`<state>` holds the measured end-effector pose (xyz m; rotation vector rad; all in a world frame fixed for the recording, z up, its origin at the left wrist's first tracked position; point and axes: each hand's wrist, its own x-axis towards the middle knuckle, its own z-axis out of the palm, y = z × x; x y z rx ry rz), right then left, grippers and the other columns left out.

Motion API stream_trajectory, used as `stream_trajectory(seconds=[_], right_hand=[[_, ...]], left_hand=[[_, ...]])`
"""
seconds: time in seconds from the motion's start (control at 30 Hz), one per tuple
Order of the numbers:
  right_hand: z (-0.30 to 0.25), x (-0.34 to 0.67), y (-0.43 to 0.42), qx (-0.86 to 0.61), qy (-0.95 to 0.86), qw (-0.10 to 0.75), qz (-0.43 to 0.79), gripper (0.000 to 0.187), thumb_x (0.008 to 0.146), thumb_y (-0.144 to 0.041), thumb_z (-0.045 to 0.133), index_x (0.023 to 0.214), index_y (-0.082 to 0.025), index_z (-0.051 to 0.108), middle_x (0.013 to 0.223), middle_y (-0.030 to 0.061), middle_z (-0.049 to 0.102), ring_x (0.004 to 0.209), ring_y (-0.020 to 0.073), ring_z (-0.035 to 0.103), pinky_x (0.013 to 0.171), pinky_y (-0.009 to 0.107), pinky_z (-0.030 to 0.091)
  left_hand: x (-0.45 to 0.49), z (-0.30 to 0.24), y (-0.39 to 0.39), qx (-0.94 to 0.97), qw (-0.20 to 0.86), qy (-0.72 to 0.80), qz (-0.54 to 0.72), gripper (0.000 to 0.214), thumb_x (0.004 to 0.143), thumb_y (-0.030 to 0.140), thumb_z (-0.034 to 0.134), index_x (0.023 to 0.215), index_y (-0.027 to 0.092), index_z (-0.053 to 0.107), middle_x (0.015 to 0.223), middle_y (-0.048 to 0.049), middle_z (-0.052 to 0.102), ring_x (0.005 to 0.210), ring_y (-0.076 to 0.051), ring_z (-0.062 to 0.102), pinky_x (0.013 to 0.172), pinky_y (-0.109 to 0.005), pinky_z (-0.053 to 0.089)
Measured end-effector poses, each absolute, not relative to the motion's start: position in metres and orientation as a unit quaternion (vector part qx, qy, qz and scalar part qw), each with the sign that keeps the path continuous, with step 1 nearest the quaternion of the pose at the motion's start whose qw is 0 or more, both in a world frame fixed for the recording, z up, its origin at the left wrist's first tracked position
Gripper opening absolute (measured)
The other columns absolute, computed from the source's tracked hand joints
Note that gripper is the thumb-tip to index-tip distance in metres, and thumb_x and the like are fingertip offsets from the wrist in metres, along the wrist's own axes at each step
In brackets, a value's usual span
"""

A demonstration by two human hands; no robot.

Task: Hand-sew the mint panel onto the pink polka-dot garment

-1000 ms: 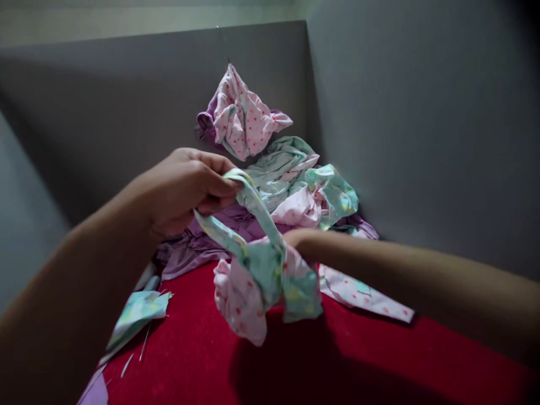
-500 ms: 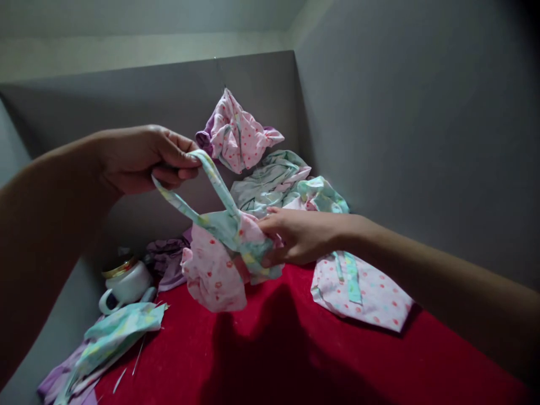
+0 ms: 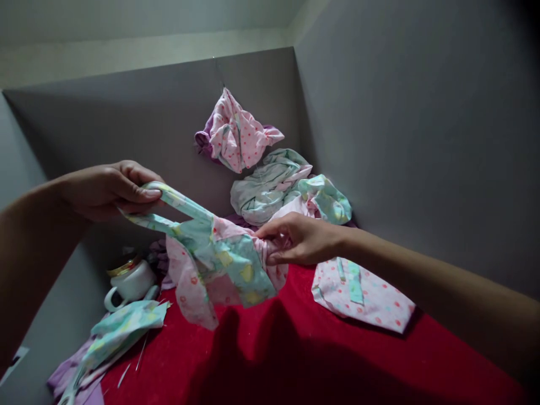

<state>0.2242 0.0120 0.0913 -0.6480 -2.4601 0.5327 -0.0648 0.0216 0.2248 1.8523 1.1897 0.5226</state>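
Note:
My left hand [image 3: 107,188] is closed on the looped mint-green strap [image 3: 169,205] of a small fabric bag [image 3: 215,264]. The bag is pink with red dots and mint patterned panels, and it hangs stretched above the red cloth surface [image 3: 320,360]. My right hand [image 3: 297,239] pinches the bag's right edge, fingers pressed together on the fabric. The strap runs taut from my left hand down to the bag's body between both hands.
A pile of similar pink, mint and purple fabric pieces [image 3: 270,169] fills the back corner against grey walls [image 3: 400,124]. A flat pink dotted piece [image 3: 371,295] lies at right. A white cup with a gold rim [image 3: 129,278] and mint fabric scraps [image 3: 118,332] sit at left.
My left hand has moved left and lower with the strap, pulling the bag out wider. The right hand kept its pinch and rose slightly. The view tilted up earlier, showing the cup.

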Motion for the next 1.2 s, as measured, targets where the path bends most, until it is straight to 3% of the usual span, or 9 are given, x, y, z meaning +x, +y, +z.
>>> stream_trajectory(seconds=[0.17,0.33,0.43,0.63,0.77,0.9,1.0,1.1,1.2], right_hand=[[0.091,0.224,0.013,-0.234,-0.907,0.306,0.168,0.013,0.070,-0.011,0.064,0.083,-0.011,0.064,0.077,0.0020,0.056,0.070,0.0115,0.050,0.064,0.023,0.041],[0.080,0.224,0.018,-0.233,-0.898,0.306,0.212,0.041,0.063,0.006,0.050,0.096,-0.015,0.064,0.097,0.0062,0.060,0.082,0.0132,0.056,0.069,0.024,0.045],[0.076,0.222,0.020,-0.243,-0.904,0.296,0.188,0.042,0.062,0.006,0.050,0.094,-0.016,0.066,0.099,0.0071,0.059,0.086,0.0140,0.056,0.072,0.024,0.046],[0.069,0.223,0.023,-0.248,-0.916,0.312,0.055,0.018,0.067,-0.004,0.055,0.073,-0.016,0.067,0.079,0.0047,0.059,0.077,0.0139,0.053,0.063,0.023,0.043],[0.064,0.230,0.025,-0.260,-0.892,0.365,-0.056,0.021,0.073,-0.006,0.050,0.057,-0.015,0.061,0.063,0.0041,0.057,0.069,0.0145,0.050,0.059,0.025,0.040],[0.060,0.229,0.018,-0.245,-0.870,0.366,-0.221,0.025,0.077,-0.006,0.048,0.057,-0.017,0.058,0.058,0.0022,0.058,0.074,0.0169,0.049,0.079,0.035,0.040],[0.049,0.223,0.013,-0.241,-0.847,0.380,-0.284,0.027,0.081,-0.007,0.046,0.059,-0.017,0.058,0.060,0.0016,0.060,0.076,0.0171,0.047,0.088,0.039,0.037],[0.037,0.219,0.013,-0.259,-0.826,0.426,-0.264,0.028,0.081,-0.008,0.046,0.056,-0.017,0.058,0.059,0.0031,0.061,0.077,0.0182,0.048,0.083,0.037,0.040],[0.031,0.221,0.016,-0.237,-0.833,0.477,-0.149,0.023,0.075,-0.006,0.048,0.061,-0.018,0.061,0.062,0.0035,0.064,0.078,0.0190,0.052,0.078,0.035,0.043]], left_hand=[[-0.077,0.219,0.021,0.740,0.459,0.439,0.222,0.026,0.078,0.005,0.040,0.053,0.002,0.049,0.044,0.0056,0.041,0.048,0.004,0.032,0.052,-0.010,0.018],[-0.061,0.213,0.010,0.723,0.486,0.424,0.246,0.029,0.082,0.018,0.046,0.055,0.006,0.051,0.046,0.0046,0.038,0.049,0.001,0.027,0.050,-0.013,0.019],[-0.032,0.205,0.001,0.717,0.506,0.416,0.238,0.034,0.085,0.021,0.040,0.054,0.010,0.046,0.044,0.0059,0.034,0.046,0.001,0.024,0.049,-0.014,0.019],[-0.002,0.197,0.000,0.734,0.471,0.440,0.214,0.020,0.079,0.015,0.049,0.063,0.005,0.057,0.052,-0.0006,0.052,0.045,-0.004,0.041,0.048,-0.015,0.029],[-0.010,0.199,0.005,0.725,0.479,0.466,0.168,0.026,0.078,0.024,0.055,0.079,0.000,0.063,0.039,0.0061,0.037,0.036,0.002,0.012,0.037,-0.012,0.006],[-0.012,0.199,0.006,0.721,0.481,0.479,0.139,0.021,0.074,0.020,0.057,0.058,0.005,0.057,0.042,0.0026,0.041,0.035,0.001,0.025,0.038,-0.012,0.011],[-0.009,0.199,0.011,0.699,0.498,0.463,0.222,0.016,0.076,0.016,0.049,0.071,0.004,0.060,0.049,0.0008,0.048,0.036,0.001,0.031,0.039,-0.011,0.016],[-0.009,0.198,0.018,0.678,0.487,0.449,0.319,0.012,0.071,0.011,0.051,0.073,0.006,0.062,0.045,0.0050,0.042,0.033,0.002,0.023,0.038,-0.011,0.018],[-0.009,0.196,0.020,0.683,0.468,0.449,0.337,0.010,0.062,0.010,0.059,0.070,0.007,0.065,0.046,0.0041,0.042,0.035,0.000,0.026,0.035,-0.011,0.016]])
